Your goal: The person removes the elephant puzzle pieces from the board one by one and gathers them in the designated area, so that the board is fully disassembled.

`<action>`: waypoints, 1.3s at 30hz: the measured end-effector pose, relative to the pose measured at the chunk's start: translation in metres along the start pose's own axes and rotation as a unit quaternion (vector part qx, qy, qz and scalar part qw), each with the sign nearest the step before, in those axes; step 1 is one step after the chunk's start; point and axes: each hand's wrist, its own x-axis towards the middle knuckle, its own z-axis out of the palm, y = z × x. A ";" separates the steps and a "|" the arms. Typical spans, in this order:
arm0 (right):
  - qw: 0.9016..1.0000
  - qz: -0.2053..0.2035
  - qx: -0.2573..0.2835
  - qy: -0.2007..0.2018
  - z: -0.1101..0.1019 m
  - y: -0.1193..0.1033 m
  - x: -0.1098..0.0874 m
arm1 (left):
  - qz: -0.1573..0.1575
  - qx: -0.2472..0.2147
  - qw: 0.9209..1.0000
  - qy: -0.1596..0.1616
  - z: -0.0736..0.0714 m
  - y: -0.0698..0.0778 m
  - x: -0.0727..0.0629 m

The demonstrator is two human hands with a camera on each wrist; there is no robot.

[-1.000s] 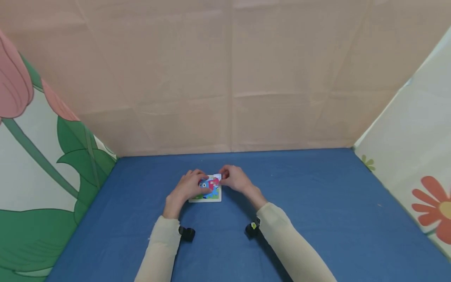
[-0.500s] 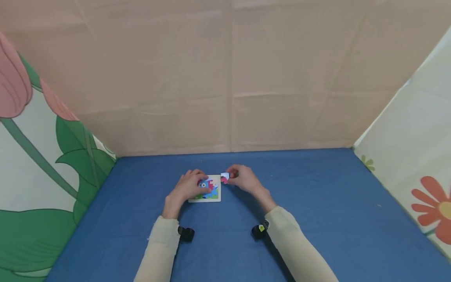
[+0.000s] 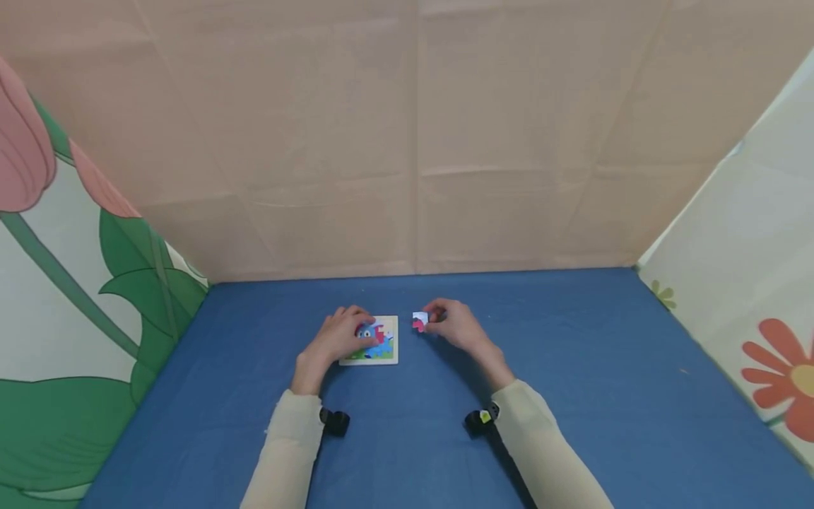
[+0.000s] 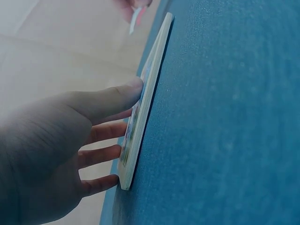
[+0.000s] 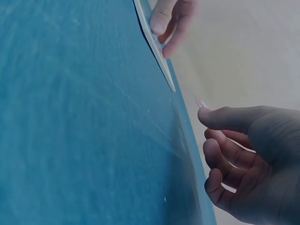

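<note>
Behind puzzle [image 3: 385,346] and blue table [image 3: 407,459], beige sheeting [image 3: 407,141].

The left hand [image 4: 56,136] rests its thumb on the face of a board [image 4: 146,108], the other fingers spread along it. The board lies flat on a blue table [image 4: 229,112]. Top: the right hand [image 4: 124,8], partly in frame, pinches a piece [image 4: 134,22], apart from the board.

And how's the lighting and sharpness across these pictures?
Head: even light, soft shadow on the table beside the right arm. Left wrist: dim, left hand shaded, board sharper than the piece. Right wrist: bluish, dim, right hand shaded, piece blurry.
</note>
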 end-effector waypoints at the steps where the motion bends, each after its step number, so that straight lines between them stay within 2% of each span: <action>1: 1.000 0.001 0.000 0.000 -0.001 0.001 -0.001 | 0.001 -0.001 1.000 0.000 0.000 0.000 0.000; 18: 1.000 0.008 -0.011 0.003 -0.020 0.011 -0.009 | 0.011 0.005 1.000 -0.010 0.001 -0.003 -0.001; 39: 0.999 0.025 -0.038 0.003 -0.044 0.032 -0.007 | 0.001 0.007 1.000 -0.006 -0.002 -0.001 -0.002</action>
